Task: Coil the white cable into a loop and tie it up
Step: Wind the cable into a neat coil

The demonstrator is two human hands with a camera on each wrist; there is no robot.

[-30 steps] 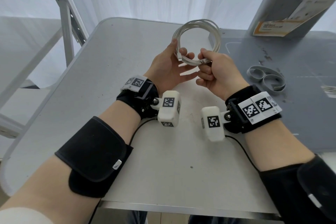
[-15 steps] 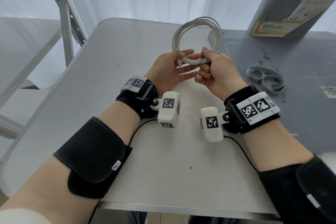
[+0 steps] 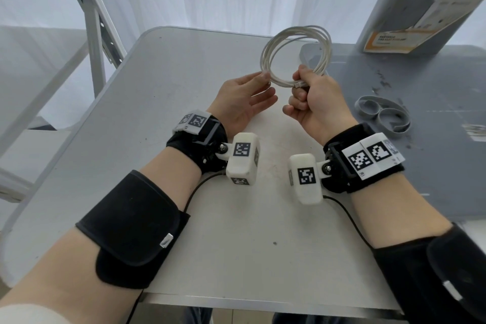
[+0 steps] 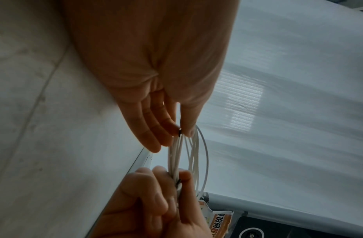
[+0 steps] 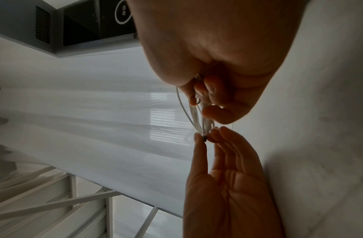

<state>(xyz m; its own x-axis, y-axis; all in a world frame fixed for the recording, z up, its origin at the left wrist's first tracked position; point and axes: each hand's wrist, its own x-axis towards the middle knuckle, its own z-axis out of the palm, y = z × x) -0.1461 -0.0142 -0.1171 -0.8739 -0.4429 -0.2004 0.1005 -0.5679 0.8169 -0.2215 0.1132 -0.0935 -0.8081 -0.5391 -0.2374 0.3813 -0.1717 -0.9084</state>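
The light, springy white cable (image 3: 297, 56) was coiled. The right hand (image 3: 313, 97) clenched the gathered turns; the left hand (image 3: 243, 97) pinched one connector end.

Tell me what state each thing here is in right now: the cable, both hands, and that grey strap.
white cable: coiled into a loop, held up off the table, not yet tied.
right hand: fist gripping the bundled turns and one plug.
left hand: thumb and fingertip pinching the other plug end, remaining fingers straight.
grey strap: lying loosely curled on the dark mat, untouched.
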